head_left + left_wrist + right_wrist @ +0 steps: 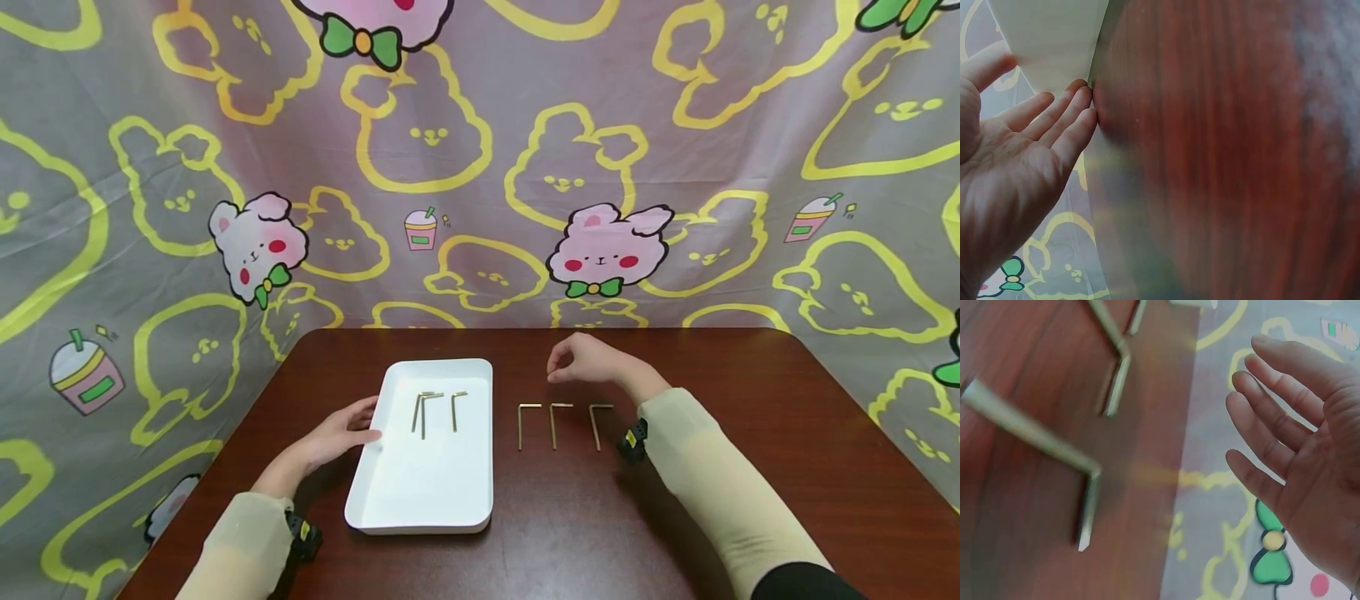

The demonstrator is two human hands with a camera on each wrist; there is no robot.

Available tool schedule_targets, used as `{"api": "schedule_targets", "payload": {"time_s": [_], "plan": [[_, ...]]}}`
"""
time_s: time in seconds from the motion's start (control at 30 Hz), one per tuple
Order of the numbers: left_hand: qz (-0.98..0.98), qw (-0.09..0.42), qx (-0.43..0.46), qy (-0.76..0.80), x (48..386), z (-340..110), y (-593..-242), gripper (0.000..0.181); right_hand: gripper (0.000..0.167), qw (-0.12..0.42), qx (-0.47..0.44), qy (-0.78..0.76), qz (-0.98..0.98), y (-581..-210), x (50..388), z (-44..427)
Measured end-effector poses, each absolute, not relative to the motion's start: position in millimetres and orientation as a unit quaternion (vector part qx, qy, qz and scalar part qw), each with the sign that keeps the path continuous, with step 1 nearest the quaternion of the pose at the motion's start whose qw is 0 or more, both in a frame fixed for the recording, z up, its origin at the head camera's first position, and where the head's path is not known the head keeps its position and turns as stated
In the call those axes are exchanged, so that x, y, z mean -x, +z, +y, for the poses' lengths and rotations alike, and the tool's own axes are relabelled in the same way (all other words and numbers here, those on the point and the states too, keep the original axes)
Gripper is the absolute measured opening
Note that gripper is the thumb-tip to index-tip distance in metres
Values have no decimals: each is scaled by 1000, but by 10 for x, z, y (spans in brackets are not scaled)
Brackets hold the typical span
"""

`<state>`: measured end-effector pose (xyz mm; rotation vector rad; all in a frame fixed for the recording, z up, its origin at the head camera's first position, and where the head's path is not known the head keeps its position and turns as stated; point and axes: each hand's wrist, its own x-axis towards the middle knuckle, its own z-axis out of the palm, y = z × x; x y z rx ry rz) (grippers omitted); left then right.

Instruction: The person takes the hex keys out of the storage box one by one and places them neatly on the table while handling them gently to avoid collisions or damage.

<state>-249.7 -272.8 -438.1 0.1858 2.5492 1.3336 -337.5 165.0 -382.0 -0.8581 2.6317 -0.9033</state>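
A white tray (pixel 427 492) lies on the table with three L-shaped hex keys inside, one of them this hex key (pixel 453 412). My left hand (pixel 341 433) touches the tray's left side, its thumb at the rim; fairly straight fingers (pixel 1072 134) meet the tray's edge in the left wrist view. To the right of the tray three more hex keys lie in a row: a left one (pixel 520 429), a middle one (pixel 553 429) and a right one (pixel 595 429). Beyond that row my right hand (pixel 592 360) hovers, holding nothing, with loosely bent fingers (pixel 1266 415) in the right wrist view.
The dark reddish-brown wooden table (pixel 585 533) extends around the tray. A grey cloth (pixel 480 167) with yellow outlines and cartoon rabbits hangs behind and at both sides of it. Each forearm wears a small black wrist device, such as this one (pixel 633 440).
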Motion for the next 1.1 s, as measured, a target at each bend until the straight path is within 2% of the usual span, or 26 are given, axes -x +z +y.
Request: {"api": "schedule_targets", "payload": {"time_s": [0.3, 0.7, 0.93, 1.1], "plan": [[879, 125, -67, 455, 2508, -2734, -4378, 70, 6, 117, 335, -302, 885, -3615, 3368, 1265], [877, 128, -67, 459, 2512, -2739, -4393, 70, 7, 122, 373, -306, 867, -3585, 3376, 638], [876, 130, -65, 460, 2515, -2740, -4401, 71, 7, 135, 358, -329, 863, -3648, 3404, 373], [878, 130, -62, 457, 2521, -2733, -4405, 71, 13, 142, 326, -351, 866, -3711, 3411, 229]]}}
